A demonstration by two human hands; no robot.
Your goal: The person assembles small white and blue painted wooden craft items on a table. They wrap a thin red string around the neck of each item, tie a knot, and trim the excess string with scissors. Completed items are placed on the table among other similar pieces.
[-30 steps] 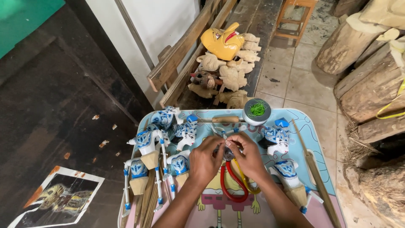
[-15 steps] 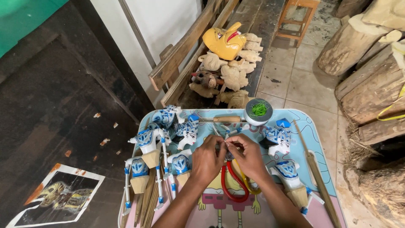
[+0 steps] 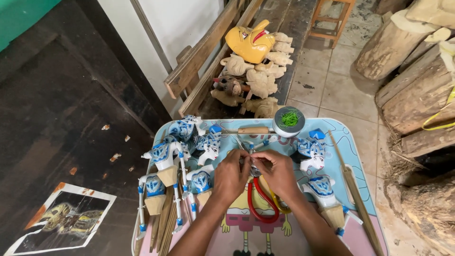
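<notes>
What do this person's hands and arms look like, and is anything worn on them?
Both forearms are bare as far as the frame shows: no sleeves, gloves, watch or bracelets visible. The left hand and right hand show no rings that I can make out.

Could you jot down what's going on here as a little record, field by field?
Setting: small blue and pink table on a tiled floor
Left hand: pinching a small metal piece at the table's middle
Right hand: fingertips on the same piece
Under the hands: red-handled pliers
Around them: blue-and-white puppet heads
Far edge: round tin of green thread, wooden-handled tool
Beyond: yellow mask, unpainted carvings, logs
</notes>
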